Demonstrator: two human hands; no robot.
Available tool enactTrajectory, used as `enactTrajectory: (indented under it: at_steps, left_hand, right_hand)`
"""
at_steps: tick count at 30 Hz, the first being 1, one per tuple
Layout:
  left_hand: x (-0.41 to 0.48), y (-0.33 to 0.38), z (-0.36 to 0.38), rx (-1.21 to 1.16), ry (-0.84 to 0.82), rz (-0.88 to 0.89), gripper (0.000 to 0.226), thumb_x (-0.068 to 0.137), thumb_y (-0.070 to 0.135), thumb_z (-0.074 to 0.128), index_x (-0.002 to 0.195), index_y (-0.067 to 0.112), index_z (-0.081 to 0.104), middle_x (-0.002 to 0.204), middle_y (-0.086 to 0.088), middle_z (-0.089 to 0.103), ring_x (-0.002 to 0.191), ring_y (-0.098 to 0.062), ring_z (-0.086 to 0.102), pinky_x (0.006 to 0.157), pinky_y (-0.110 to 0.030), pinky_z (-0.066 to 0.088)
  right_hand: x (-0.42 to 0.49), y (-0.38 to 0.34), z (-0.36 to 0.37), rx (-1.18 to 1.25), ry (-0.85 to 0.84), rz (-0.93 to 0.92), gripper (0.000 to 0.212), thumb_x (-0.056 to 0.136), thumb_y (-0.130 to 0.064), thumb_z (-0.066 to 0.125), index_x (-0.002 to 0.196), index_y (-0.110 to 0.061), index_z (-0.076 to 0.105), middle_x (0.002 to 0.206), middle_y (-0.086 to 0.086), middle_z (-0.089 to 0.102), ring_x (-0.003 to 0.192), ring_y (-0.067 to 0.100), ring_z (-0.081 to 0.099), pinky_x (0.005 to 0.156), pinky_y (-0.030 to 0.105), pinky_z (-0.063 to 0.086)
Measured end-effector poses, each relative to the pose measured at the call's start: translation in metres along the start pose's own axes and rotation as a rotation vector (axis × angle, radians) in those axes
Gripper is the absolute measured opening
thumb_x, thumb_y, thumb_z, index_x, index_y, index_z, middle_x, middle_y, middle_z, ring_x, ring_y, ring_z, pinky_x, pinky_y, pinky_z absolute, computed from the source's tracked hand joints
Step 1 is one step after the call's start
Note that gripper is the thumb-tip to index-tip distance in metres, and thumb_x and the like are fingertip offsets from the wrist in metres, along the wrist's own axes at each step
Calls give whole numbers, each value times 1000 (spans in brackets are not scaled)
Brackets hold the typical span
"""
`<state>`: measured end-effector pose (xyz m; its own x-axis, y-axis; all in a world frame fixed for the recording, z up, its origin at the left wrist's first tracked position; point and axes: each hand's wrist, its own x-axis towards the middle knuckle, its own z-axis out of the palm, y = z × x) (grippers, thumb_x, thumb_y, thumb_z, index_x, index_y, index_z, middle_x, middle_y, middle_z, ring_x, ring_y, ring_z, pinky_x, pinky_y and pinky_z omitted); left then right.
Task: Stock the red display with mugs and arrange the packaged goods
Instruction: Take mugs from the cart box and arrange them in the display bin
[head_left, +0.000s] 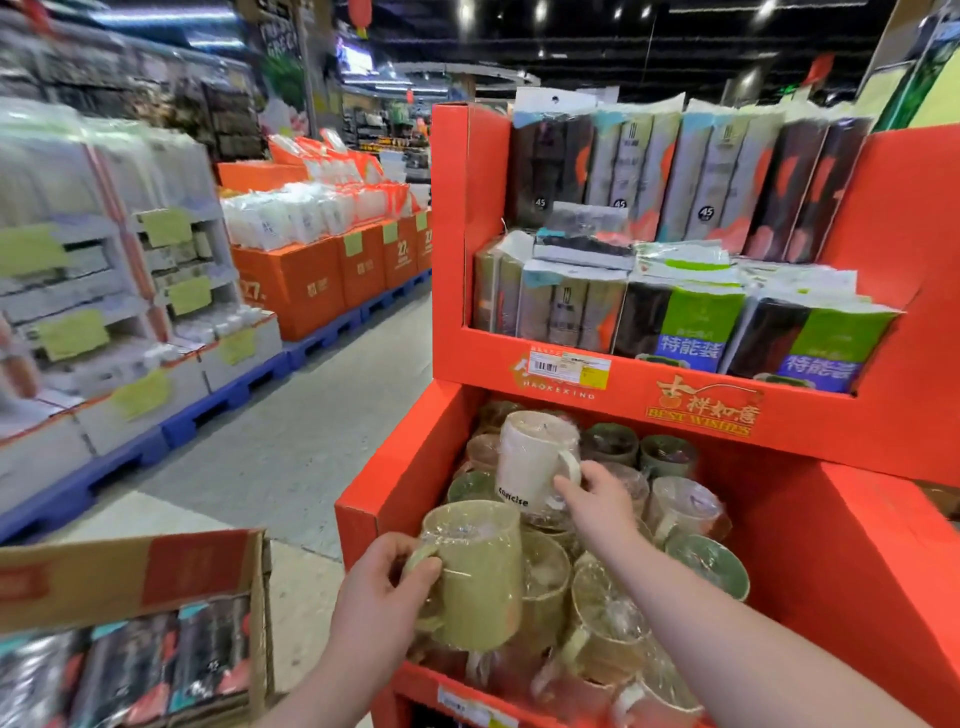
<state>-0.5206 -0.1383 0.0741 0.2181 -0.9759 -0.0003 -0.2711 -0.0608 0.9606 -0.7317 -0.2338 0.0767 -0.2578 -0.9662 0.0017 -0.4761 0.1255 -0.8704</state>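
Caller: Mugs in both hands over the red cardboard display! The left hand, at seven o'clock, has its fingers curled round the handle of an olive-green ceramic mug in clear plastic wrap. It holds the mug upright above the near left corner of the lower bin.

Analyst: And the right hand, just off centre toward five o'clock, is clamped on the handle of a white ceramic mug, also wrapped, with dark lettering low on its side. That one is tilted and sits higher than the pile under it.

Caller: What a pile! The heap of wrapped mugs fills the lower bin at five o'clock: green, beige and pinkish, some upright, some on their sides, all touching.

Analyst: Look up to one o'clock. The top shelf's back row holds tall black and grey packs, standing upright side by side. In front, toward three o'clock, are shorter packs with green and purple labels. A flat dark pack lies across the front row.

Caller: There's a yellow price tag on the shelf's front lip, dead centre.

Analyst: At eight o'clock, an open brown cardboard box carries more dark packs. Across the aisle at ten o'clock, orange cartons sit on blue pallets, and that side is blurred.
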Motion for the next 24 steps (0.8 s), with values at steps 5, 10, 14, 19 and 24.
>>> enactTrajectory:
  at_steps: [5, 10, 14, 19, 24]
  left_hand:
    - [-1, 3, 10, -3, 62, -33, 8, 85, 11, 65, 79, 13, 62, 70, -11, 65, 56, -15, 55, 46, -19, 44]
    - [4, 3, 14, 39, 126, -31, 9, 83, 13, 68, 76, 16, 62, 69, -7, 66, 62, -16, 58, 62, -32, 47]
    - [6, 5, 16, -3, 154, -53, 9, 83, 8, 67, 77, 13, 63, 69, -10, 63, 59, -17, 57, 48, -22, 47]
    - [8, 3, 15, 1, 167, -55, 8, 83, 10, 67, 77, 14, 63, 69, -12, 64, 59, -17, 57, 48, -18, 47]
    - [12, 3, 13, -9, 162, -53, 8, 82, 11, 67, 76, 15, 63, 65, -9, 64, 56, -14, 58, 54, -25, 50]
  right_hand:
    - [25, -1, 16, -48, -29, -53, 5, 93, -20, 55, 90, -16, 55, 81, 0, 57, 70, 13, 51, 55, 26, 36]
    - [45, -9, 33, -58, -45, -72, 10, 89, -22, 63, 92, -16, 56, 81, -3, 54, 71, 12, 46, 55, 23, 33]
    - [55, -15, 53, -109, -174, -87, 19, 84, -28, 69, 82, -12, 58, 76, 1, 57, 68, 15, 49, 52, 25, 34]
    - [58, -10, 68, -200, -272, -169, 14, 87, -25, 63, 73, -22, 61, 81, -7, 62, 79, 12, 55, 65, 24, 33]
    - [65, -19, 74, -218, -333, -192, 13, 90, -25, 60, 93, -16, 69, 91, -5, 64, 83, 11, 53, 70, 22, 34]
